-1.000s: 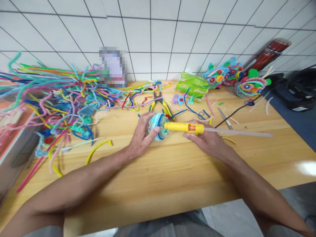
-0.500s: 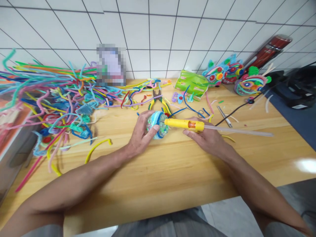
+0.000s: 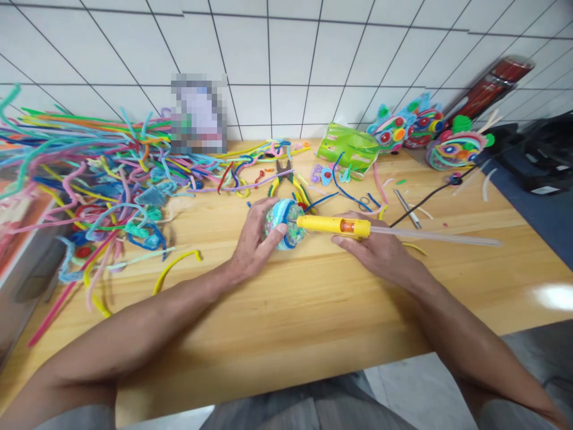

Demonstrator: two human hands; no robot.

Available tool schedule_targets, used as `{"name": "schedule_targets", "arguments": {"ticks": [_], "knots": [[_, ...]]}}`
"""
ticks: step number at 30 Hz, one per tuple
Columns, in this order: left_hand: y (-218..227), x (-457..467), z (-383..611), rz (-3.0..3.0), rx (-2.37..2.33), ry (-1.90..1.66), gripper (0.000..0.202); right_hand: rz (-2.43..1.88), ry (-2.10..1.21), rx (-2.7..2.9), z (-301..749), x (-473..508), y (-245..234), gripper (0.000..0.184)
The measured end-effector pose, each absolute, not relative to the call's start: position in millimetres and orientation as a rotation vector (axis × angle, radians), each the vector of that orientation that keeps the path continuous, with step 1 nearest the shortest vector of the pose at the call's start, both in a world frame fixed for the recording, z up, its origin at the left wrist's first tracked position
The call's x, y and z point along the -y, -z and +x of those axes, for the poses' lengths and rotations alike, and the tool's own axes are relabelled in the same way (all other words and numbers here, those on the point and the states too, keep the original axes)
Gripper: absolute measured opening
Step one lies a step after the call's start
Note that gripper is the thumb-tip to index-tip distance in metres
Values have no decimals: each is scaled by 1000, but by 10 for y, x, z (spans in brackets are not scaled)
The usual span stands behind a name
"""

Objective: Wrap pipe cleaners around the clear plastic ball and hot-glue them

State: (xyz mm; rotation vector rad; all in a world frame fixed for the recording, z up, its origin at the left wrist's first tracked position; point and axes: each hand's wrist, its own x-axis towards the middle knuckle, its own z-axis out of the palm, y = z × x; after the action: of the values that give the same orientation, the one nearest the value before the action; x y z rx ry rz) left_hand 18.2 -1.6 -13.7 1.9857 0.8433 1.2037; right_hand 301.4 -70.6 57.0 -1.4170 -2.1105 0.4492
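Observation:
My left hand [image 3: 255, 242] is wrapped round a small round craft piece [image 3: 285, 216] banded with light blue, white and dark blue fuzzy strips over a greenish bumpy body. A yellow hot glue gun [image 3: 324, 224] is gripped in my right hand [image 3: 371, 248]. Its nozzle points left and meets the blue band, close to my left thumb; whether it touches is hard to make out. A long clear glue stick [image 3: 439, 236] sticks out of the gun's back end. Just behind the craft piece lie pliers [image 3: 286, 179] with yellow-green handles, jaws apart.
Many coloured pipe cleaners [image 3: 102, 173] heap up at the left. A green packet [image 3: 347, 148] lies near the wall. Decorated craft heads [image 3: 454, 149] and a red thermos [image 3: 492, 89] stand back right. A silver pen-like tool [image 3: 407, 209] and a black cord [image 3: 425, 203] lie right of the gun.
Both hands keep the craft piece and the glue gun in nearly the same pose. The view has shifted very slightly.

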Motion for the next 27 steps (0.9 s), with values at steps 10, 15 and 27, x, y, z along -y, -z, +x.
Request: {"name": "schedule_targets", "arguments": {"ticks": [10,15,27], "knots": [[129,15,178,2003,-847,-1190,51,-1391,-486,2072,3007,703,-561,23],[137,12,175,1999,-843,-1192,50,-1398,-489,2100,3008,723,-590,23],[132,12,168,1996,-839,-1189,51,-1391,-511,2111,2997,717,-604,18]]}}
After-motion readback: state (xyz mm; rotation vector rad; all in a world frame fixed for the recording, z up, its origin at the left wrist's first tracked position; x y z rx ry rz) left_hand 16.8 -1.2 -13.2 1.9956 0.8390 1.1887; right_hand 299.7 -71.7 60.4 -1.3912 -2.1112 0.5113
